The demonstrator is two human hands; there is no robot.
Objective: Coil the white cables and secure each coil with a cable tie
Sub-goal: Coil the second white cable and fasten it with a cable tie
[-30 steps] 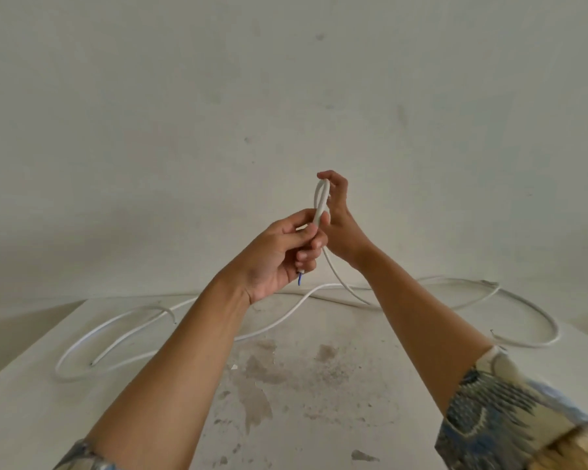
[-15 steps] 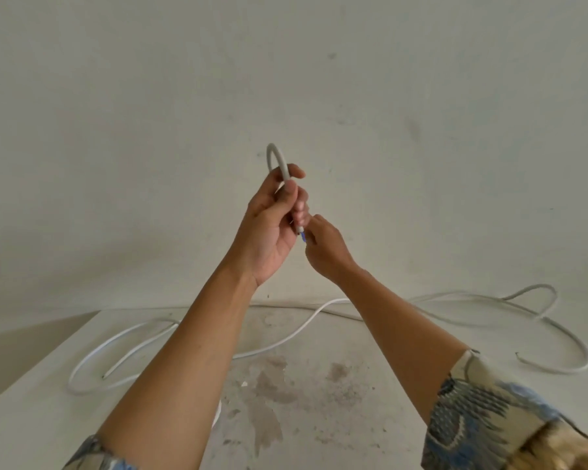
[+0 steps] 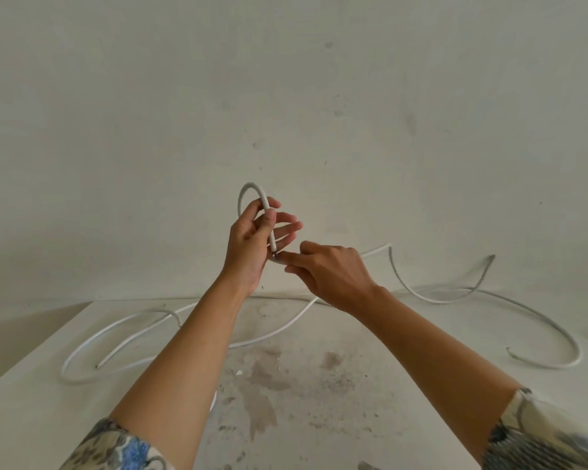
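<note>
A white cable (image 3: 252,189) arches in a small loop over my left hand (image 3: 252,242), which is raised above the table and pinches the cable near its cut end between thumb and fingers. My right hand (image 3: 326,269) sits just right of it and grips the same cable below the end, fingertips touching the left hand's. The rest of that cable runs off to the right in a lifted curve (image 3: 421,296). Another long white cable (image 3: 116,344) lies in loose loops on the left of the table. No cable tie is visible.
The worktop is a pale table (image 3: 319,401) with brown stains at its middle. A bare off-white wall (image 3: 286,96) rises right behind it. More white cable curves along the right side of the table (image 3: 557,334), its end lying free.
My left hand rose and now holds the loop upright. My right hand dropped from the loop's top to below the cable's end. The cable on the right lifted off the table.
</note>
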